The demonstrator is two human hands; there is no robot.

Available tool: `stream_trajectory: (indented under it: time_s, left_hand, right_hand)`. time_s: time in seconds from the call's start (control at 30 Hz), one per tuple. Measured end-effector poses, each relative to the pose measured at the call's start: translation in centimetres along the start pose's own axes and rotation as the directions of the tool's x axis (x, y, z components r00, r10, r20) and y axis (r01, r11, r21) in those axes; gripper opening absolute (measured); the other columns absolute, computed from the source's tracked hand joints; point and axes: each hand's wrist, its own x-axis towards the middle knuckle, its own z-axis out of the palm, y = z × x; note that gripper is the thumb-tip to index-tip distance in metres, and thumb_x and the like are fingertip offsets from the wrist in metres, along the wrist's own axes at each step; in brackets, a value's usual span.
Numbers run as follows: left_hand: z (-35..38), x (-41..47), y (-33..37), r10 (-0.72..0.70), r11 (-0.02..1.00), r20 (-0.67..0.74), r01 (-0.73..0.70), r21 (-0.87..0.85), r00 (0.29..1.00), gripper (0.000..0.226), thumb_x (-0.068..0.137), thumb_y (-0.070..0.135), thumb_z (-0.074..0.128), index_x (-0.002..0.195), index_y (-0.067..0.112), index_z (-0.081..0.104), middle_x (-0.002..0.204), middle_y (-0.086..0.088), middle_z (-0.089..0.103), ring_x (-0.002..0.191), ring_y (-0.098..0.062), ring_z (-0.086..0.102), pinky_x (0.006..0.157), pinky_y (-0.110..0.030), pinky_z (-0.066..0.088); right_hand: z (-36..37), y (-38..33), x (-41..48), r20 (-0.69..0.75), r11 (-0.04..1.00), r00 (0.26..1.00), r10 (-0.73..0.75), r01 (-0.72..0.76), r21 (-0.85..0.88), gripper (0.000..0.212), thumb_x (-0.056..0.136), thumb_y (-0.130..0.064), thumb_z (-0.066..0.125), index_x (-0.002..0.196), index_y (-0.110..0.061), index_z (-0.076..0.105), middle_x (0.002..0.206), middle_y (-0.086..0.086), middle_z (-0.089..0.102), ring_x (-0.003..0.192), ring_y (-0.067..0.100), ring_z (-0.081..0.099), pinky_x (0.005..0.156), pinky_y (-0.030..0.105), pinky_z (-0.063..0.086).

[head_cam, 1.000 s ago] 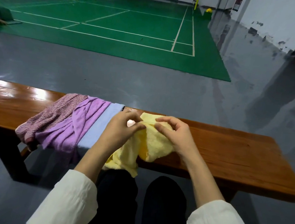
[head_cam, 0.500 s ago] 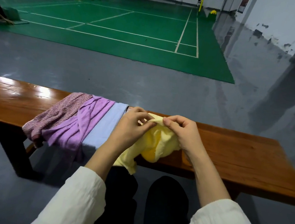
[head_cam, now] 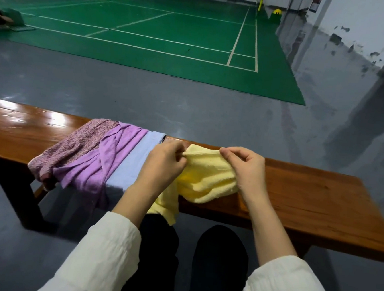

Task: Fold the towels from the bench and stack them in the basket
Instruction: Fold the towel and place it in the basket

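Head view: over the bench (head_cam: 320,203), left hand (head_cam: 161,163) and right hand (head_cam: 246,171) have drawn apart, each pinching the yellow towel (head_cam: 206,179), seemingly spreading it for folding.

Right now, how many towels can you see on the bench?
4. A speckled mauve towel lies farthest left on the bench, a purple towel beside it, then a light blue towel. The left hand and right hand pinch the yellow towel. More may hide underneath.

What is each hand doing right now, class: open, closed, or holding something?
Left hand: closed, pinching the top edge of the yellow towel.
Right hand: closed, pinching the same edge further along.
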Motion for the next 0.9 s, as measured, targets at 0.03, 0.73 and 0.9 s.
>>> stream_trajectory:
  time_s: [0.03, 0.73, 0.9]
  left_hand:
    - [-0.2, 0.0, -0.9, -0.058, 0.998, -0.026, 0.058, 0.031, 0.998, 0.008, 0.078, 0.004, 0.057, 0.074, 0.011, 0.055, 0.069, 0.005, 0.048, 0.071, -0.020, 0.048, 0.058, -0.023, 0.026]
    - [-4.2, -0.2, -4.8, -0.103, 0.980, 0.211, 0.135, -0.144, 0.972, 0.012, 0.082, 0.014, 0.069, 0.079, 0.025, 0.066, 0.075, 0.011, 0.064, 0.067, 0.001, 0.054, 0.064, -0.018, 0.042]
    - [-4.9, -0.6, -6.1, -0.159, 0.945, 0.190, 0.205, -0.255, 0.969, 0.018, 0.079, 0.023, 0.077, 0.071, 0.019, 0.061, 0.062, 0.007, 0.053, 0.056, -0.003, 0.044, 0.056, -0.018, 0.037]
  right_hand:
    - [-0.3, 0.3, 0.2, -0.029, 1.000, 1.000, 0.000, -0.001, -0.017, 0.013, 0.083, -0.017, 0.072, 0.071, -0.023, 0.071, 0.068, -0.009, 0.068, 0.069, 0.006, 0.062, 0.063, 0.020, 0.049]
    - [4.4, 1.3, -0.1, 0.224, 0.988, 0.974, -0.022, 0.056, -0.146, 0.010, 0.083, -0.021, 0.071, 0.075, -0.020, 0.065, 0.077, -0.010, 0.063, 0.074, -0.002, 0.055, 0.065, 0.007, 0.041]
    - [4.0, 1.9, -0.2, 0.153, 0.990, 0.988, -0.023, 0.044, -0.135, 0.021, 0.080, -0.006, 0.072, 0.074, -0.023, 0.059, 0.079, -0.010, 0.060, 0.077, -0.001, 0.054, 0.067, 0.007, 0.040]
